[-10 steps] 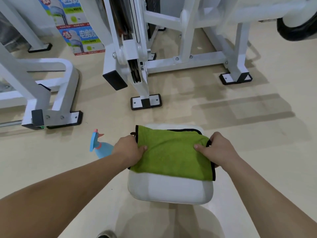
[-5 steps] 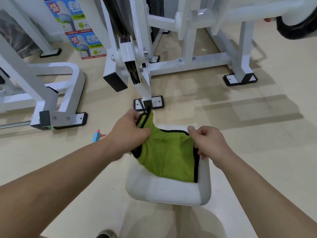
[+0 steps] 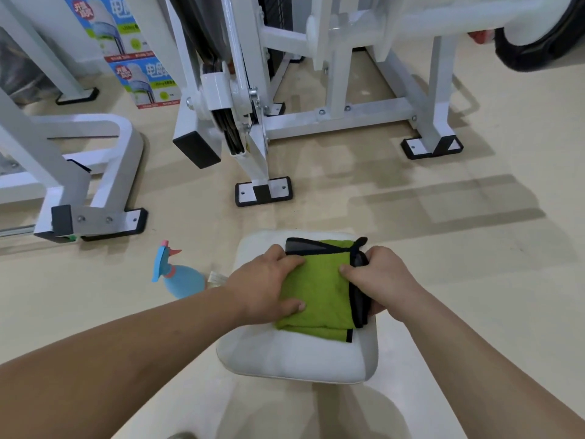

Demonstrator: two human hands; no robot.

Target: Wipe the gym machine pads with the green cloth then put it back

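Observation:
The green cloth (image 3: 323, 289), edged in black, lies folded into a narrow rectangle on the white seat pad (image 3: 294, 359) in the lower middle of the head view. My left hand (image 3: 269, 286) presses flat on the cloth's left side, fingers spread over it. Along the right edge, my right hand (image 3: 380, 280) pinches the black-trimmed layers between thumb and fingers. A folded-back grey corner of the cloth shows at its far end.
A blue spray bottle (image 3: 180, 277) with a pink nozzle lies on the beige floor left of the pad. White gym machine frames (image 3: 253, 137) with black feet stand beyond the pad and at the left. Printed boxes (image 3: 142, 80) lean at the back left.
The cloth lay spread wide on the pad. My left hand lifted its left edge and folded it over to the right, and the cloth is now half as wide under both hands.

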